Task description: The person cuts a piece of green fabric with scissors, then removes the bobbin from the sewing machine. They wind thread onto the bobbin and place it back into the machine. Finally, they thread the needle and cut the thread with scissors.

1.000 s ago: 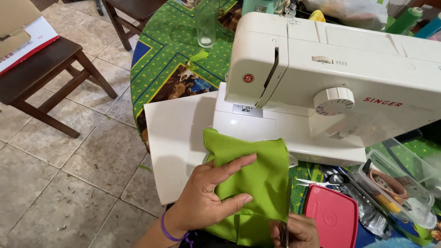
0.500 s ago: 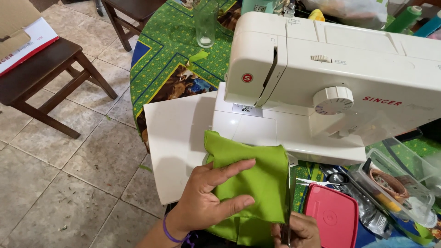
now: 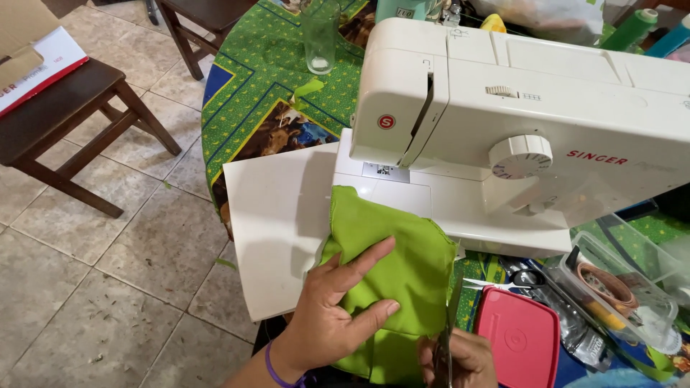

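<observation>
A folded piece of bright green fabric [image 3: 402,244] lies on the bed of a white sewing machine [image 3: 503,108] and hangs over the near edge. My left hand [image 3: 330,316] presses flat on the fabric, fingers spread, a purple band on the wrist. My right hand [image 3: 460,359], at the bottom edge, grips a pair of scissors [image 3: 449,323] whose blades point up along the fabric's right edge. Only part of the right hand shows.
A white extension table [image 3: 273,230] juts left from the machine. A pink-lidded box [image 3: 517,345], a clear plastic box of sewing bits [image 3: 618,287] and small scissors [image 3: 517,280] lie to the right. A glass [image 3: 320,36] stands on the green tablecloth [image 3: 266,86]. Wooden chairs [image 3: 72,122] stand on the tiled floor.
The scissors have moved slightly up along the fabric's right edge. My left hand has stayed pressed on the fabric, with the fabric shifted a little.
</observation>
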